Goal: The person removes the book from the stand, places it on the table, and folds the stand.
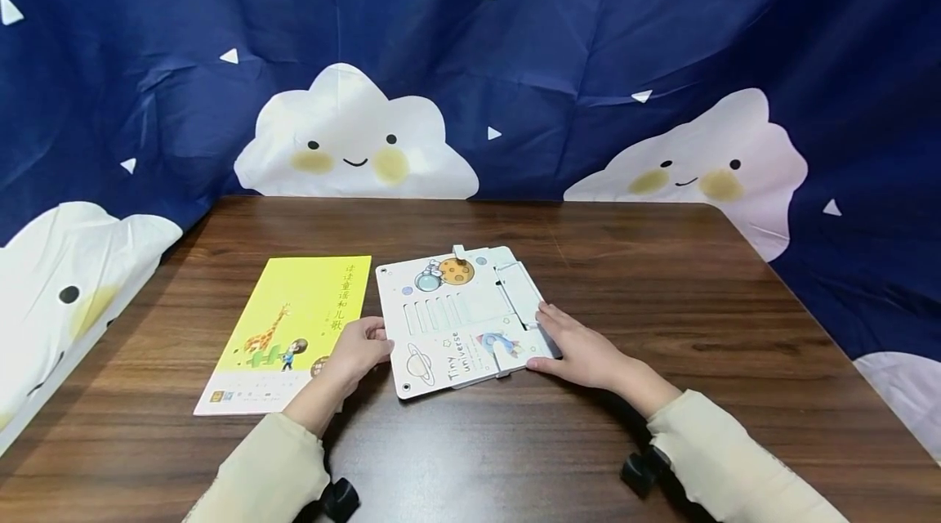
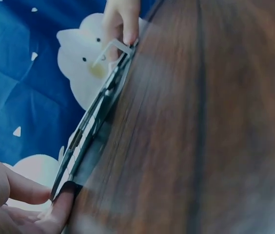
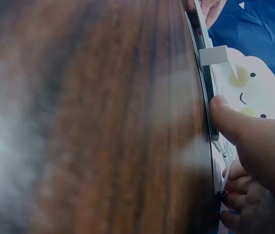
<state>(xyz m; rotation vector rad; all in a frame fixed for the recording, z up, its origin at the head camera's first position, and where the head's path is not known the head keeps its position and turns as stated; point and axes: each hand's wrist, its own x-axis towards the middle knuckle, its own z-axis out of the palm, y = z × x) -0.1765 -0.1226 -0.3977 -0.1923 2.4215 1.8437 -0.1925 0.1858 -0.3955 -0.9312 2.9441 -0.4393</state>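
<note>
A folded white book stand (image 1: pixel 459 319), printed with planets, a rocket and "Tiny universe", lies slightly turned at the middle of the table. My left hand (image 1: pixel 359 353) pinches its left edge; the left wrist view shows thumb and fingers (image 2: pixel 35 192) on either face of that edge. On the opposite side, my right hand (image 1: pixel 584 351) holds the near right corner, thumb along the front edge and fingers on the right side. White clips (image 3: pixel 214 55) stick out from the stand's edges. In the left wrist view the stand appears tilted, its left edge raised off the table.
Left of the stand lies a yellow book (image 1: pixel 294 310) with a giraffe and a child on its cover, partly behind my left forearm. The brown wooden table (image 1: pixel 647 261) ends at a blue curtain (image 1: pixel 544 41) with white clouds.
</note>
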